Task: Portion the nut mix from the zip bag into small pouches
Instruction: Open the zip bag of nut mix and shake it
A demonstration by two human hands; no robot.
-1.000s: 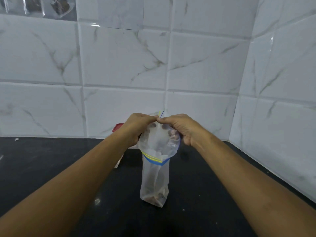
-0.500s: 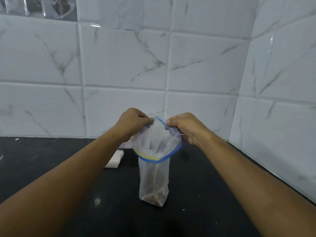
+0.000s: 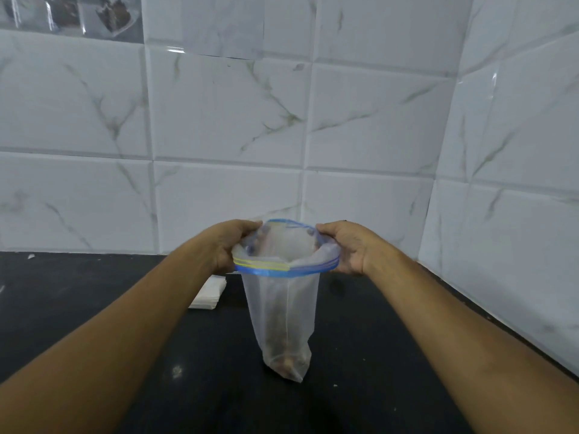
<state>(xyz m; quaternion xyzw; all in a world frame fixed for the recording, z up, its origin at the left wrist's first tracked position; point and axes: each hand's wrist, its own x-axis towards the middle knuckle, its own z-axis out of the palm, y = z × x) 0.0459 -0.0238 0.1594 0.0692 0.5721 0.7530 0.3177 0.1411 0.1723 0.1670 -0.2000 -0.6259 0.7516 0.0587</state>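
Zip bag (image 3: 283, 311) upright on black counter (image 3: 94, 286), mouth spread wide, blue-yellow zip band folded outward. Brown nut mix (image 3: 283, 360) at the bottom. Left hand (image 3: 230, 245) and right hand (image 3: 346, 247) each pinch the rim at opposite sides. Stack of white pouches (image 3: 208, 292) just left of bag. White marble-veined tile walls (image 3: 219, 120) meet in a corner.

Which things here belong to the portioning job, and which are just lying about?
Job: zip bag, nut mix at its bottom, left hand and right hand gripping its rim, white stack (possibly pouches).
Lying about: speck on counter, clear plastic on wall.
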